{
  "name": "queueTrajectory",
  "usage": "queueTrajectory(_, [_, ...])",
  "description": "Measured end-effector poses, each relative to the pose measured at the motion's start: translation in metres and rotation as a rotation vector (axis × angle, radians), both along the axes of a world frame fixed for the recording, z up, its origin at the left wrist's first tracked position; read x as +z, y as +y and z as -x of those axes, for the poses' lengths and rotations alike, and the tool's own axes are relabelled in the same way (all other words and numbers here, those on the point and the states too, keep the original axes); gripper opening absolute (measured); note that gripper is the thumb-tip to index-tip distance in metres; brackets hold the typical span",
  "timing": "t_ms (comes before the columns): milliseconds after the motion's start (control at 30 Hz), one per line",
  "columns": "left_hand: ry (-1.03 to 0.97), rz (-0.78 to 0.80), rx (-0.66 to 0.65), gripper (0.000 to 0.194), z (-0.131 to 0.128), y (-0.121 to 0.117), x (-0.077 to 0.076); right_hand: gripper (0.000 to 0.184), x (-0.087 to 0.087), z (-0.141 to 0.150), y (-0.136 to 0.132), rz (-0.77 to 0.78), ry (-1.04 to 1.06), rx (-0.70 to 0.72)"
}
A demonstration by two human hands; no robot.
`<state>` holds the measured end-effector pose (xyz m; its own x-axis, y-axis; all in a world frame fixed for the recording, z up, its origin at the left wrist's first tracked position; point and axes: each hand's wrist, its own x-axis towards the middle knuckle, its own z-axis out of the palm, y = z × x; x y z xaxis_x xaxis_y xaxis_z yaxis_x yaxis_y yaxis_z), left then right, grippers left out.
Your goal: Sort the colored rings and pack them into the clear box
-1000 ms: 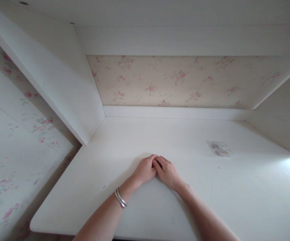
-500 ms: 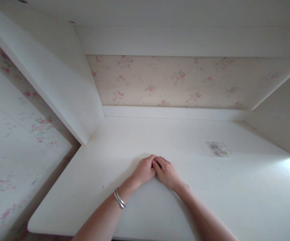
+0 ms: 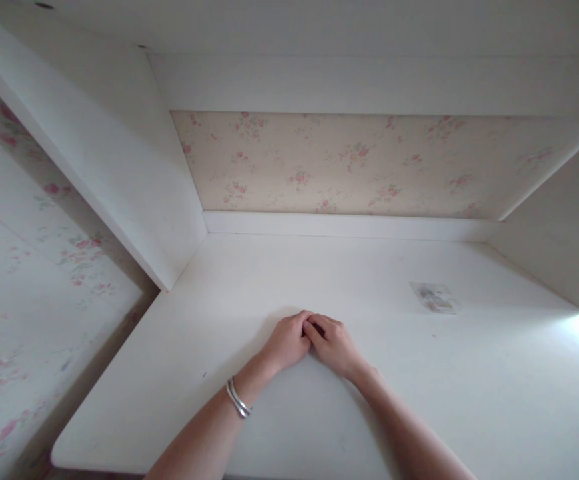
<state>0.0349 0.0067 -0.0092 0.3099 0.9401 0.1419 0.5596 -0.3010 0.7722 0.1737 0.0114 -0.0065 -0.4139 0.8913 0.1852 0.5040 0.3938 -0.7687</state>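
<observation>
Both of my hands rest together on a white desk top point(image 3: 229, 280), knuckles touching in the middle. My left hand point(image 3: 285, 342) is curled into a loose fist, and a silver bangle point(image 3: 238, 399) circles its wrist. My right hand point(image 3: 333, 344) is curled the same way, its fingers tucked against the left hand. What lies between the fingers, if anything, is hidden.
A small worn sticker patch point(image 3: 433, 297) marks the desk at the right. White side panels point(image 3: 119, 147) and a white shelf point(image 3: 369, 80) box in the desk, with floral wallpaper point(image 3: 339, 163) behind. Bright light falls on the desk's right edge.
The hands stay put. The view has shifted very slightly.
</observation>
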Motion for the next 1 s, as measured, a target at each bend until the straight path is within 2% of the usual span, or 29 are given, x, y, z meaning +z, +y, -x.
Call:
queueTrajectory(600, [0.012, 0.002, 0.003, 0.041, -0.0008, -0.0007, 0.0004, 0.024, 0.0012, -0.0019, 0.0011, 0.028, 0.032, 0.015])
queueTrajectory(1000, [0.007, -0.004, -0.005, 0.035, 0.0, -0.0017, 0.0011, 0.019, 0.0019, -0.002, 0.0005, 0.015, 0.011, 0.02])
